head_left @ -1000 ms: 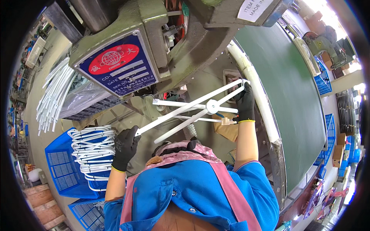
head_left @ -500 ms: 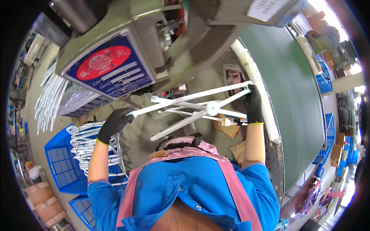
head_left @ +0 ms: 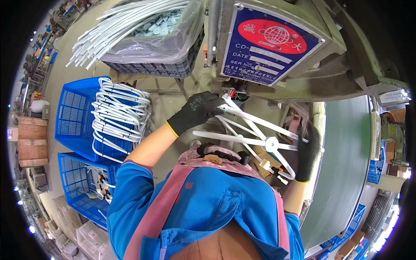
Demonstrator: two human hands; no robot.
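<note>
Between my hands is a folding frame of white tubes (head_left: 242, 139), its crossed legs pivoting at a round white disc (head_left: 271, 144). My left hand (head_left: 197, 110), in a black glove with a yellow cuff, grips the tube ends at the frame's upper left. My right hand (head_left: 308, 151), gloved the same way, is closed around the frame's right end, beside the edge of a green belt. A small black-and-cream fitting (head_left: 275, 170) sits on the lower tube near my right hand. The frame tilts in front of my pink apron (head_left: 216, 158).
A machine with a blue-and-red plate (head_left: 277, 41) overhangs the frame. At left, a blue crate (head_left: 76, 115) holds bent white tubes (head_left: 117, 112); another blue crate (head_left: 78, 190) holds small fittings. A grey crate (head_left: 151, 67) carries straight tubes. The green belt (head_left: 342, 164) runs along my right.
The view has swung left, showing more of the crates. My hands have come closer together, and the frame now slopes down toward my right hand. Both hands still grip it.
</note>
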